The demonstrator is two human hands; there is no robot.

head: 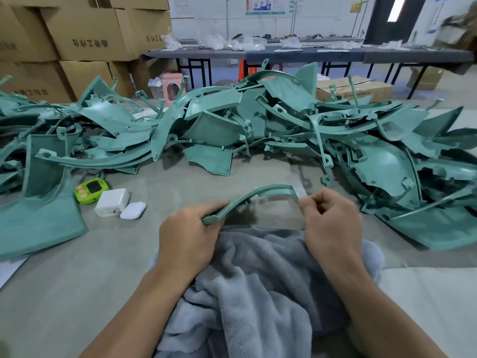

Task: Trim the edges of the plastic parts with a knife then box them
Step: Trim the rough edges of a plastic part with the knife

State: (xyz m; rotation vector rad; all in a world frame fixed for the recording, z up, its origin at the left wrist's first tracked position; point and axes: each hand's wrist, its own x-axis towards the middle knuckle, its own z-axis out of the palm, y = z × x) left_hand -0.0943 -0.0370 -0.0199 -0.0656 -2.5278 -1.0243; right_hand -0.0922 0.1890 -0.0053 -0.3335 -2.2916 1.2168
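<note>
Curved plastic part hangs above the grey cloth: left hand fingers clamp its near end to steady it, right hand fingers pinch what looks like a pale blade at its far end.

Your left fingers curl round the lower end of a slim teal curved strip, which arches up and rightward until its far end reaches your right fingertips. A pale blade, too blurred to make out clearly, sticks up from that pinch beside the strip's end. Beyond both sets of fingers sprawls the heap of teal parts, a tangle of panels and curved ribs.
</note>
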